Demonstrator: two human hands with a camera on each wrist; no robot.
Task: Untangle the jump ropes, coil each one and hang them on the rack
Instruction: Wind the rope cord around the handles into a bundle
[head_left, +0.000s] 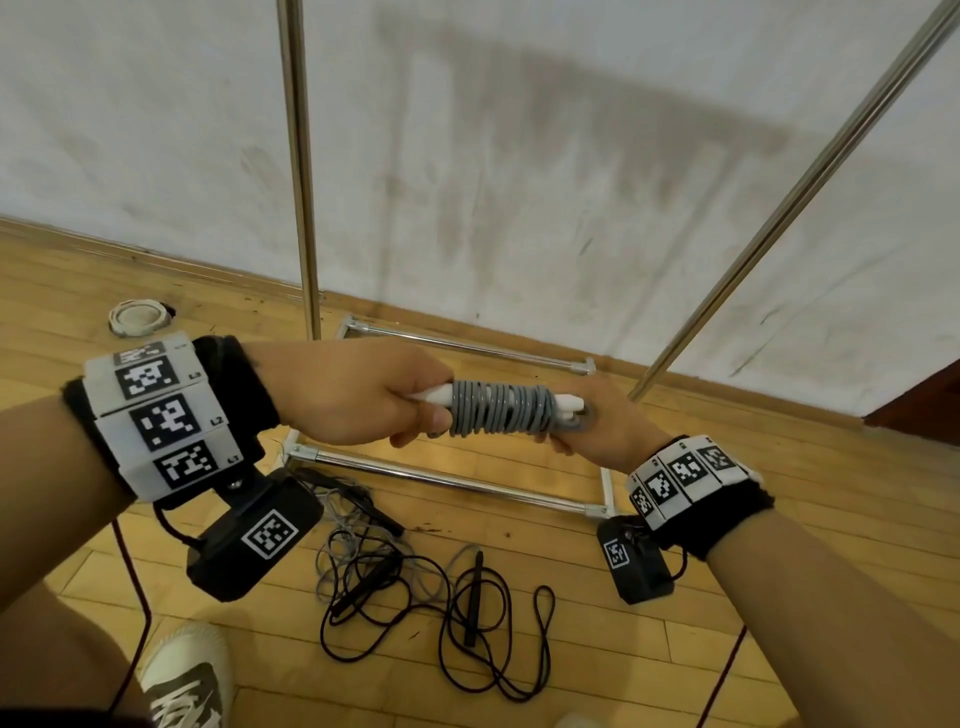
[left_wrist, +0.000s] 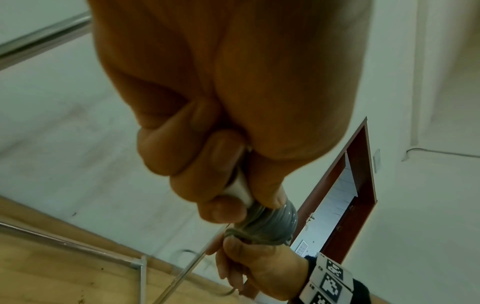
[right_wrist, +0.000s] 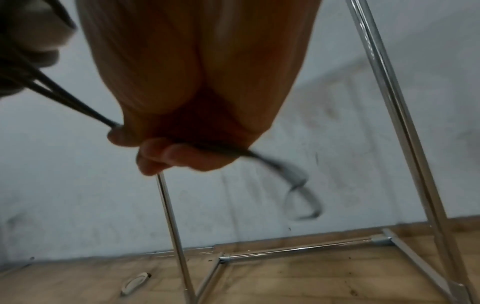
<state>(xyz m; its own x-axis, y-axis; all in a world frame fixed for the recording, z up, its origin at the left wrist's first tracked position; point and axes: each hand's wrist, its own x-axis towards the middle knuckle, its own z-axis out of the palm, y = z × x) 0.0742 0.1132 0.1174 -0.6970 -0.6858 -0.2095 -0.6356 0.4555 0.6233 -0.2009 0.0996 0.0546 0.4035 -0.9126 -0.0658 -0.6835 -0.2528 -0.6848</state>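
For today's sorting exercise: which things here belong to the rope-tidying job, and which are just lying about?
Belong: grey rope wound round its white handles, held by left hand and right hand; tangled black ropes; metal rack.
Lying about: tape roll; shoe.

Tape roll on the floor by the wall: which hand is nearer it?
Left. The left hand grips the coiled grey jump rope at the end toward the tape roll; the right hand holds the opposite end, farther from it.
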